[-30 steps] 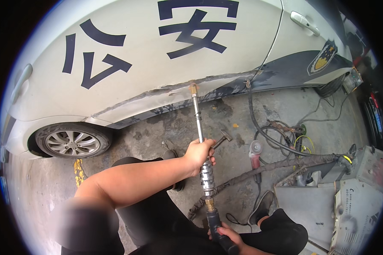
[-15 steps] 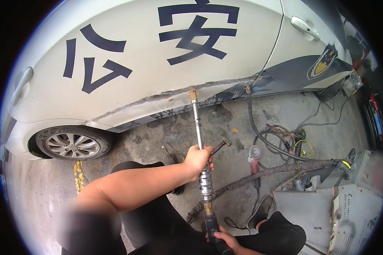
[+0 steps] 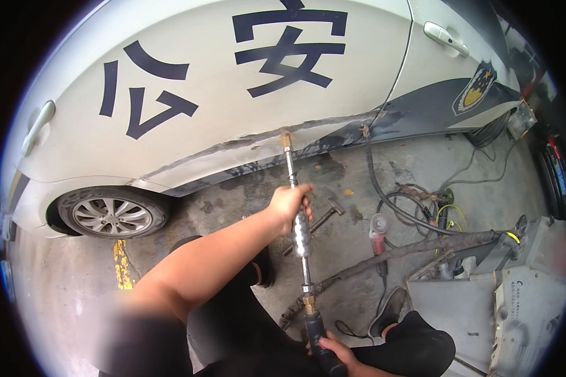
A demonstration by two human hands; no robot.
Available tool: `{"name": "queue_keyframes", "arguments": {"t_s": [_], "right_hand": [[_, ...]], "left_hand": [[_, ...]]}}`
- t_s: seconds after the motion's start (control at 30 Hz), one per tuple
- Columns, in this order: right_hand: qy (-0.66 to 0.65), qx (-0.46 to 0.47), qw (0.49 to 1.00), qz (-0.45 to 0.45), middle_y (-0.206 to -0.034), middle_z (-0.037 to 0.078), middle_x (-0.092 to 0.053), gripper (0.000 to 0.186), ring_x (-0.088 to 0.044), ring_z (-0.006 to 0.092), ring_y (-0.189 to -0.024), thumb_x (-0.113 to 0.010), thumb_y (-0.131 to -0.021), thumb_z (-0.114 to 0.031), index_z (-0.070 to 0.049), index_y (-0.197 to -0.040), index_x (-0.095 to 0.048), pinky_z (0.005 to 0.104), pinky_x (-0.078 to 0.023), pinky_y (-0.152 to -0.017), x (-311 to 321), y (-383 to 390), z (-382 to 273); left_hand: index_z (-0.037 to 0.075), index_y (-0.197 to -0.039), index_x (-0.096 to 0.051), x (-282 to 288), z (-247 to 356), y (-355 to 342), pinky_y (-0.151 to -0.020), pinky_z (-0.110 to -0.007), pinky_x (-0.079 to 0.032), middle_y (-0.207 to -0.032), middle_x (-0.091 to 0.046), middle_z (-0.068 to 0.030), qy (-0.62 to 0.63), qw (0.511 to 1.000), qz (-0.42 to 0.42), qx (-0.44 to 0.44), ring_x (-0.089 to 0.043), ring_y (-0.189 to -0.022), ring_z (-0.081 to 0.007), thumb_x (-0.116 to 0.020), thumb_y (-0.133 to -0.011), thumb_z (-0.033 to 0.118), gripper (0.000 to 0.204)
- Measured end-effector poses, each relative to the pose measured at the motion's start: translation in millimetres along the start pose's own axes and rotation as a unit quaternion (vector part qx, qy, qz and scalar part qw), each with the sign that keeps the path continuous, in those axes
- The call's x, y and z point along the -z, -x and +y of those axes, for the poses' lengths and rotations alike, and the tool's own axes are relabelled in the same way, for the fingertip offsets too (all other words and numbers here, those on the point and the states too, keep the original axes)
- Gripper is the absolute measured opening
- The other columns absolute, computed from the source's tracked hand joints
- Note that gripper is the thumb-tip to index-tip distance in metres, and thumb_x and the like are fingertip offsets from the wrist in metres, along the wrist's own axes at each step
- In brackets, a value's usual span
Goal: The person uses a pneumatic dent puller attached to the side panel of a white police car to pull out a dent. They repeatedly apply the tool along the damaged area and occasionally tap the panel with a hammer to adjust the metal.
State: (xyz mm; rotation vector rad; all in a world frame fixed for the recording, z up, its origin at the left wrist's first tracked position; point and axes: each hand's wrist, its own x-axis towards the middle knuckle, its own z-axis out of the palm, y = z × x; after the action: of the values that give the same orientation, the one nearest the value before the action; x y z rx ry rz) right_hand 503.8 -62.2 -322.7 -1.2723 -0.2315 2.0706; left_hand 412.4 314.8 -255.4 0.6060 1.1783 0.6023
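A slide hammer dent puller reaches from my lap to the white car door. Its brass tip meets the door at a long grey scraped crease. My left hand is closed round the upper end of the chrome sliding weight, partway along the shaft. Lower down, my right hand grips the black handle at the rear of the puller.
A hammer lies on the concrete floor beyond the shaft. To the right are an angle grinder, coiled black cables and a thick wrapped cable leading to a grey machine. The car's wheel stands at left.
My left hand and the sliding weight have moved up the shaft toward the car, baring rod near the handle. My right hand keeps its grip; the tip stays at the crease.
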Motion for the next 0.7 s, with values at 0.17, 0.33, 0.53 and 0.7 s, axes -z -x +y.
{"name": "queue_keyframes", "arguments": {"t_s": [0.17, 0.33, 0.53, 0.7], "right_hand": [[0.003, 0.011, 1.000, 0.024, -0.117, 0.011, -0.069, 0.043, -0.067, 0.0191, -0.105, -0.060, -0.107, -0.034, -0.003, -0.138, -0.054, 0.0346, -0.052, -0.098, 5, -2, 4], [-0.077, -0.080, 0.987, -0.114, -0.118, 0.016, -0.064, 0.055, -0.062, 0.0243, -0.110, -0.061, -0.105, -0.040, 0.003, -0.139, -0.054, 0.0382, -0.050, -0.103, 23, -20, -6], [-0.252, -0.106, 0.926, -0.260, -0.104, 0.014, -0.063, 0.068, -0.061, 0.0237, -0.098, -0.050, -0.108, -0.061, 0.003, -0.127, -0.059, 0.0365, -0.050, -0.088, 35, -25, -15], [-0.047, 0.013, 0.998, 0.040, -0.093, 0.012, -0.068, 0.071, -0.067, 0.0241, -0.078, -0.036, -0.112, -0.065, 0.000, -0.118, -0.064, 0.0367, -0.056, -0.073, -3, -29, 18]], "left_hand": [[0.007, -0.092, -0.055, 2, -42, 10, -0.056, -0.041, -0.056, -0.070, -0.056, -0.0048, -0.006, 0.999, -0.017, 0.039, -0.059, -0.057, -0.0205, -0.070, -0.100, 0.018, 0.021], [0.008, -0.099, -0.054, 16, -54, 0, -0.058, -0.041, -0.057, -0.071, -0.056, -0.0036, -0.020, 0.997, -0.044, 0.066, -0.060, -0.059, -0.0199, -0.070, -0.102, 0.018, 0.019], [0.007, -0.100, -0.053, 10, -42, 6, -0.055, -0.039, -0.055, -0.073, -0.058, -0.0041, 0.013, 0.993, -0.061, 0.096, -0.061, -0.059, -0.0199, -0.068, -0.103, 0.022, 0.021], [0.006, -0.107, -0.055, 12, -45, 7, -0.056, -0.039, -0.055, -0.075, -0.058, -0.0044, -0.022, 0.996, -0.029, 0.077, -0.061, -0.061, -0.0198, -0.070, -0.103, 0.025, 0.025]]}}
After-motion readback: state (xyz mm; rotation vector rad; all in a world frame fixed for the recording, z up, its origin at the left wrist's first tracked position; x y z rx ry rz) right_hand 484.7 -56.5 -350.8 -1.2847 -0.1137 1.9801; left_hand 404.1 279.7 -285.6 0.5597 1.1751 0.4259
